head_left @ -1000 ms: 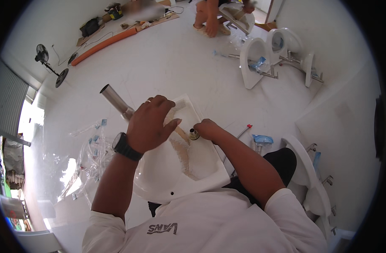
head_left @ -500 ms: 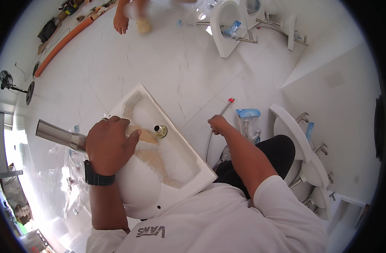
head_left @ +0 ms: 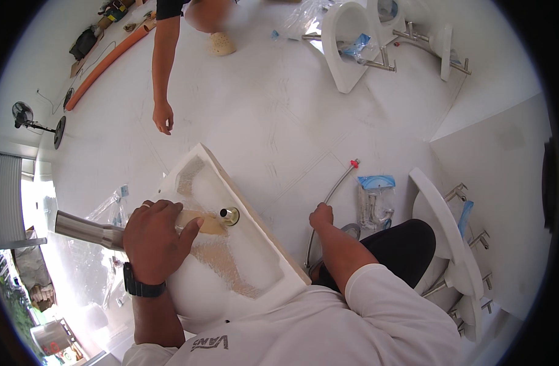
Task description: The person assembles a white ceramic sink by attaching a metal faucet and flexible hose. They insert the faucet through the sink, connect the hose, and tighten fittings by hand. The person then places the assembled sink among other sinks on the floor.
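Note:
A white washbasin [head_left: 197, 290] lies tilted in front of me with its rough underside and tan unglazed patches showing. My left hand [head_left: 154, 241], wearing a black watch, grips its left side, thumb spread apart. Beside that hand a brushed metal faucet [head_left: 87, 230] sticks out to the left. A short metal threaded fitting [head_left: 229, 215] stands up from the basin near its far right edge. To the right, my right hand [head_left: 321, 216] is closed around a braided flexible hose [head_left: 339, 185], whose upper end has a red piece. The hose's lower end is partly hidden behind my arm.
A plastic bag of metal fittings [head_left: 376, 201] lies right of the hose. More basins with faucets [head_left: 444, 226] stand along the right wall, others [head_left: 340, 67] at the far right. A co-worker's hand [head_left: 163, 117] hangs beyond the basin. Clear plastic wrapping [head_left: 102, 268] lies left.
The co-worker's arm has come nearer, reaching down toward the basin. My view has shifted a little. Both my hands keep their holds on the washbasin and the hose.

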The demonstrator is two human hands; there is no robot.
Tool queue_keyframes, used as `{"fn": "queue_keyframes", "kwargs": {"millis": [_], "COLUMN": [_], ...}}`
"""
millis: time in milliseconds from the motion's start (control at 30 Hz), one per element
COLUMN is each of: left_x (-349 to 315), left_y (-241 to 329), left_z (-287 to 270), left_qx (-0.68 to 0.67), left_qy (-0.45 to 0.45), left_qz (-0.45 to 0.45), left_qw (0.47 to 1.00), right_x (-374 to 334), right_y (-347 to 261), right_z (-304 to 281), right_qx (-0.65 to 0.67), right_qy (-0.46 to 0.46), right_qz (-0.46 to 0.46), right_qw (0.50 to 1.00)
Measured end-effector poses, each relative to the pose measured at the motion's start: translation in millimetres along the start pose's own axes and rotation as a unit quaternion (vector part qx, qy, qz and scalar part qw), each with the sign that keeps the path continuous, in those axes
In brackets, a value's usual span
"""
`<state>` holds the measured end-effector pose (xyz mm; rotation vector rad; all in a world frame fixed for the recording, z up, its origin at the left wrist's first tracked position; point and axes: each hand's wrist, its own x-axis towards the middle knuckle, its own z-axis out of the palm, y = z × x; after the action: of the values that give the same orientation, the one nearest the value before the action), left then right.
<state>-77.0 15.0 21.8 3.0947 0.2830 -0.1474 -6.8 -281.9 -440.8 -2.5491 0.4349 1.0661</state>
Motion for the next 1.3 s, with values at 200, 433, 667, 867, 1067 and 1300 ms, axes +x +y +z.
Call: {"fn": "queue_keyframes", "kwargs": {"millis": [200, 433, 667, 867, 1067, 1300], "left_x": [-3, -13, -21, -18, -20, -22], "left_y": [-12, -17, -20, -22, -15, -12], "left_z": [4, 3, 9, 12, 9, 2], "left_qx": [0.008, 0.003, 0.005, -0.023, -0.021, -0.040], "left_qy": [-0.004, 0.014, 0.025, 0.057, 0.038, 0.063], "left_qz": [0.019, 0.049, 0.074, 0.085, 0.077, 0.087], "left_qw": [1.000, 0.999, 0.997, 0.995, 0.996, 0.993], "right_x": [-16, -34, -190, -319, -397, -440], "right_y": [-21, -41, -52, -116, -200, -266], "right_z": [-36, -198, -356, -378, -364, -344], "right_qx": [0.186, 0.419, 0.410, 0.044, -0.068, -0.013], "right_qy": [0.222, 0.300, 0.093, 0.374, 0.424, 0.302], "right_qz": [-0.017, -0.143, -0.336, -0.520, -0.598, -0.677], "right_qw": [0.957, 0.845, 0.843, 0.766, 0.677, 0.671]}}
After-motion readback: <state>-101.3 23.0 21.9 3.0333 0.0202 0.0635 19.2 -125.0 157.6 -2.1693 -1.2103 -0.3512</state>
